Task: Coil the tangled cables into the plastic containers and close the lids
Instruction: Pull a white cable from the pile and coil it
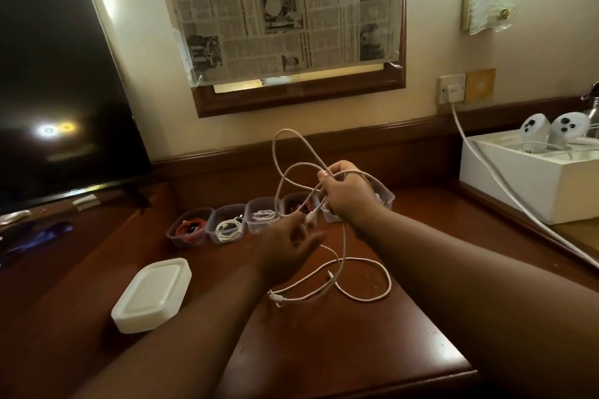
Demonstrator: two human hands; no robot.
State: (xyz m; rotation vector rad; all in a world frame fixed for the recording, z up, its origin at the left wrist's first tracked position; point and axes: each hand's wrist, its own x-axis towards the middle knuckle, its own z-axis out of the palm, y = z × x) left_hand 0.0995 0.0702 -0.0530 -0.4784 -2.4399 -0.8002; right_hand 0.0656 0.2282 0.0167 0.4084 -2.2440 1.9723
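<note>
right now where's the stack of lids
In the head view the stack of lids sits low left on the desk, in front of the row of containers.

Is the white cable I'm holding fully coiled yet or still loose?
Still loose. The right hand grips a few loops of the white cable, but its tail sprawls uncoiled on the desk.

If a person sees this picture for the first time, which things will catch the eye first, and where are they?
First, the long white braided cable: the right hand grips its loops in the air at the centre, the rest trails onto the dark wooden table, and the left hand reaches open toward it. Behind stands a row of clear plastic containers holding coiled cables, and a stack of white plastic lids lies at the left.
</note>
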